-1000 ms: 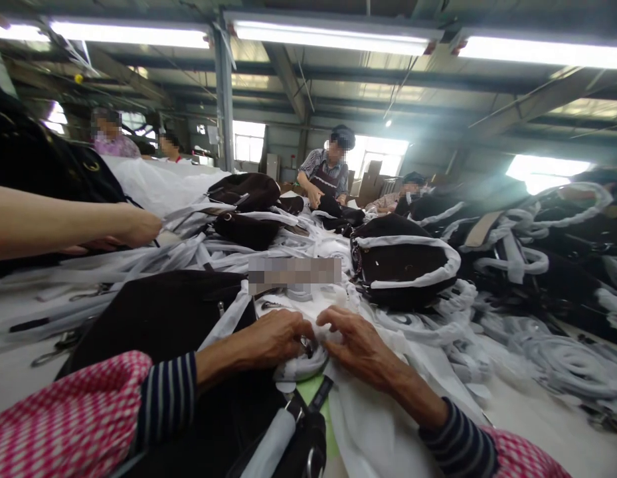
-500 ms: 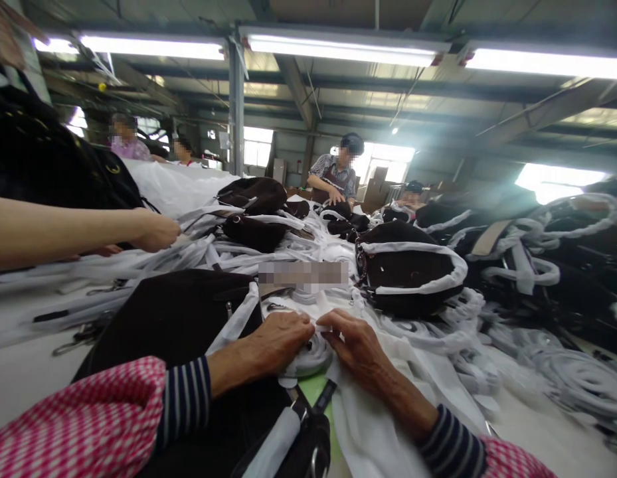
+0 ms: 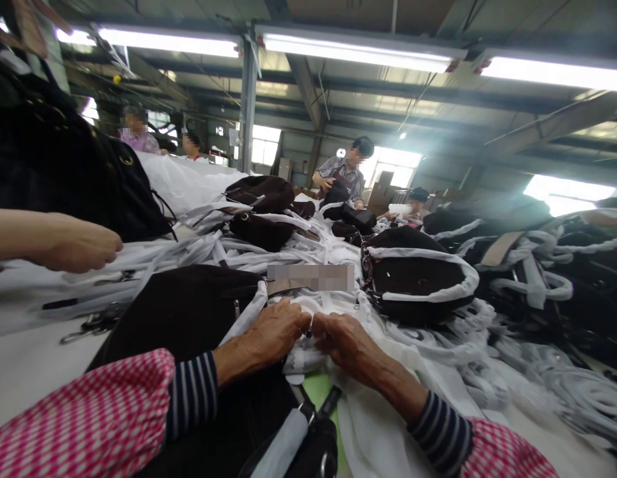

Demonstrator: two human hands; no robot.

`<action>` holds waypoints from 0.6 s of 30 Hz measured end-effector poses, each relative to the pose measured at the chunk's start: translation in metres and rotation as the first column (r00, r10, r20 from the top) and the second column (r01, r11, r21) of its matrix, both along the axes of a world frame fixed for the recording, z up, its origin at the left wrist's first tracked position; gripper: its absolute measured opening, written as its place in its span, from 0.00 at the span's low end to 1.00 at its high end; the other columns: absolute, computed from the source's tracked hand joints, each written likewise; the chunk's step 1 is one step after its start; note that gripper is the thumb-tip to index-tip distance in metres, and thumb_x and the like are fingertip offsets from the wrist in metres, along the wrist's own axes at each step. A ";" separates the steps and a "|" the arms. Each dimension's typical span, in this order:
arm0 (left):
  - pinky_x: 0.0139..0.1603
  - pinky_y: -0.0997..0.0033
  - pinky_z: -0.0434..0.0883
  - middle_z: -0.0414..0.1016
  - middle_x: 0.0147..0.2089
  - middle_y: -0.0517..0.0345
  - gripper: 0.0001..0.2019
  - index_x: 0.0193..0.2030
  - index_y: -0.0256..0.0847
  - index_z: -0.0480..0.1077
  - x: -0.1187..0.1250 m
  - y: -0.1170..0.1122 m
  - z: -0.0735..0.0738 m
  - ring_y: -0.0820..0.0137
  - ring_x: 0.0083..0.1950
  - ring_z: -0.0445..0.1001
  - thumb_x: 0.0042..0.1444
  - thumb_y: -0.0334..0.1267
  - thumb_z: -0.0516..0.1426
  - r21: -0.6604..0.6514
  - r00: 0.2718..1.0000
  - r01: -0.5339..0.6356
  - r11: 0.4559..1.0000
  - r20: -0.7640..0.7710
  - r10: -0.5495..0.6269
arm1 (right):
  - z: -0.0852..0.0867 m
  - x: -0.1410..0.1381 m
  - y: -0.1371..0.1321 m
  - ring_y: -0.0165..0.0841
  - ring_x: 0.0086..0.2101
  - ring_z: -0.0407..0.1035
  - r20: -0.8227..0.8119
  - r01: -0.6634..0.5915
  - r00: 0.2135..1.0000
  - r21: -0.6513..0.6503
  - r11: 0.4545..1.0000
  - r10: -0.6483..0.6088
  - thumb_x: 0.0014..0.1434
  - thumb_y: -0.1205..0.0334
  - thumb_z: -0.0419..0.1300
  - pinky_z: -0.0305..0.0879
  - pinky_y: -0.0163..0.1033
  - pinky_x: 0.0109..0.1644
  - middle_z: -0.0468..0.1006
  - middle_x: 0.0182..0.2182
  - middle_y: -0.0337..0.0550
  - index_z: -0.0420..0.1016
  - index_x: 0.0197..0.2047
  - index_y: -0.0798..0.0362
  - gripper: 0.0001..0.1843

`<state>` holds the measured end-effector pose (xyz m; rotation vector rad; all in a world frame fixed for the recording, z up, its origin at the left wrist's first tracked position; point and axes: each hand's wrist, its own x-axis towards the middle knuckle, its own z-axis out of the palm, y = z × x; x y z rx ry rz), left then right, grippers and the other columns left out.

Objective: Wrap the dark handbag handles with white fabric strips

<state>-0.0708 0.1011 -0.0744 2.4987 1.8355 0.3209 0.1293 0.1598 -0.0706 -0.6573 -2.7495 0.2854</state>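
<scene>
My left hand (image 3: 271, 337) is closed, its fingertips pinching at a coiled strap (image 3: 299, 362) wrapped in white material. From the other side my right hand (image 3: 352, 346) pinches the same coil, its thumb and fingers curled in. The fingertips of both hands nearly meet over the coil, and a small dark piece shows between them. The exact grip is partly hidden by the fingers. A dark bag (image 3: 188, 309) lies under and beside my left forearm, its handle (image 3: 283, 441) wrapped in white near the front. Green material (image 3: 318, 392) shows just below the coil.
Another dark bag with a white-wrapped handle (image 3: 420, 265) stands at right. White-wrapped straps (image 3: 597, 392) and more bags are heaped around. A co-worker's hand (image 3: 84, 242) reaches in from the left, by a large black bag (image 3: 54, 166). Across the table a person (image 3: 345, 176) handles dark bags.
My fingers have curled in and drawn closer together over the coil. The co-worker's hand at left has pulled back leftward. The person across has raised a dark bag. The view has shifted slightly.
</scene>
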 end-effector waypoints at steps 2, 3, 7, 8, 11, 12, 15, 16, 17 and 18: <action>0.49 0.56 0.70 0.76 0.46 0.48 0.09 0.45 0.40 0.74 -0.002 0.001 -0.004 0.53 0.51 0.72 0.69 0.30 0.52 0.041 0.997 -0.022 0.999 -0.076 0.025 | -0.008 -0.004 0.002 0.34 0.33 0.66 0.020 -0.029 0.999 0.077 0.997 0.027 0.53 0.80 0.54 0.55 0.38 0.39 0.76 0.31 0.40 0.70 0.35 0.51 0.14; 0.49 0.56 0.70 0.75 0.46 0.48 0.10 0.45 0.39 0.74 -0.003 0.002 -0.005 0.54 0.50 0.72 0.70 0.31 0.51 0.056 0.994 -0.023 0.998 -0.107 0.029 | -0.010 -0.006 0.002 0.34 0.33 0.65 0.032 -0.049 0.998 0.114 0.992 0.045 0.54 0.80 0.53 0.55 0.38 0.39 0.76 0.31 0.41 0.70 0.34 0.51 0.14; 0.46 0.58 0.69 0.74 0.46 0.49 0.10 0.43 0.39 0.74 0.001 0.001 -0.002 0.55 0.50 0.71 0.70 0.30 0.51 0.064 0.993 -0.035 0.997 -0.114 0.042 | -0.013 -0.006 -0.001 0.33 0.32 0.65 0.000 -0.070 0.998 0.099 0.993 0.070 0.54 0.81 0.52 0.55 0.38 0.38 0.74 0.30 0.40 0.68 0.31 0.51 0.14; 0.45 0.59 0.69 0.73 0.47 0.49 0.10 0.41 0.40 0.74 0.002 0.001 0.000 0.55 0.50 0.71 0.69 0.30 0.52 0.063 0.994 -0.042 0.997 -0.100 0.048 | -0.012 -0.005 -0.002 0.33 0.32 0.65 -0.017 -0.080 0.997 0.070 0.994 0.082 0.54 0.80 0.52 0.55 0.37 0.37 0.73 0.30 0.40 0.68 0.31 0.52 0.13; 0.44 0.59 0.68 0.72 0.48 0.48 0.08 0.38 0.40 0.75 0.006 0.000 0.005 0.55 0.51 0.71 0.66 0.30 0.54 0.045 0.996 -0.054 0.998 -0.067 0.057 | -0.009 -0.002 -0.003 0.32 0.32 0.66 -0.091 -0.131 0.988 -0.033 0.991 0.128 0.52 0.79 0.55 0.56 0.36 0.37 0.74 0.30 0.39 0.70 0.31 0.52 0.12; 0.45 0.60 0.68 0.72 0.47 0.49 0.08 0.37 0.40 0.75 0.006 0.001 0.006 0.55 0.51 0.71 0.64 0.29 0.55 0.029 0.997 -0.051 0.998 -0.061 0.053 | -0.008 -0.002 -0.002 0.31 0.32 0.66 -0.113 -0.137 0.985 -0.079 0.987 0.128 0.52 0.78 0.56 0.56 0.35 0.37 0.74 0.30 0.39 0.72 0.31 0.53 0.11; 0.46 0.62 0.68 0.74 0.45 0.52 0.06 0.35 0.40 0.74 0.003 0.001 0.006 0.58 0.51 0.72 0.59 0.28 0.57 -0.022 0.999 -0.021 1.000 -0.027 0.020 | -0.002 -0.001 -0.001 0.31 0.31 0.68 -0.101 -0.115 0.991 -0.243 0.963 0.093 0.52 0.76 0.60 0.57 0.34 0.37 0.78 0.30 0.37 0.79 0.33 0.52 0.10; 0.46 0.62 0.67 0.74 0.42 0.53 0.06 0.34 0.41 0.74 0.001 0.001 0.005 0.58 0.49 0.73 0.58 0.28 0.57 -0.037 1.000 -0.008 0.999 -0.014 0.008 | 0.000 -0.001 -0.001 0.31 0.32 0.69 -0.079 -0.102 0.993 -0.280 0.954 0.083 0.52 0.75 0.61 0.58 0.34 0.38 0.79 0.30 0.37 0.81 0.34 0.52 0.11; 0.45 0.63 0.67 0.74 0.39 0.54 0.07 0.34 0.42 0.74 -0.001 0.001 0.004 0.59 0.48 0.73 0.58 0.28 0.57 -0.050 1.000 -0.003 0.999 -0.003 0.003 | 0.002 -0.001 -0.001 0.32 0.32 0.70 -0.060 -0.089 0.995 -0.301 0.949 0.074 0.52 0.76 0.61 0.59 0.35 0.38 0.80 0.31 0.37 0.82 0.34 0.51 0.12; 0.43 0.63 0.66 0.73 0.36 0.55 0.07 0.34 0.43 0.75 -0.002 0.001 0.002 0.59 0.46 0.73 0.58 0.29 0.57 -0.060 1.000 -0.005 0.998 0.006 0.005 | 0.004 -0.001 -0.002 0.33 0.34 0.70 -0.050 -0.078 0.997 -0.308 0.948 0.066 0.51 0.76 0.61 0.59 0.35 0.39 0.80 0.31 0.37 0.83 0.34 0.50 0.14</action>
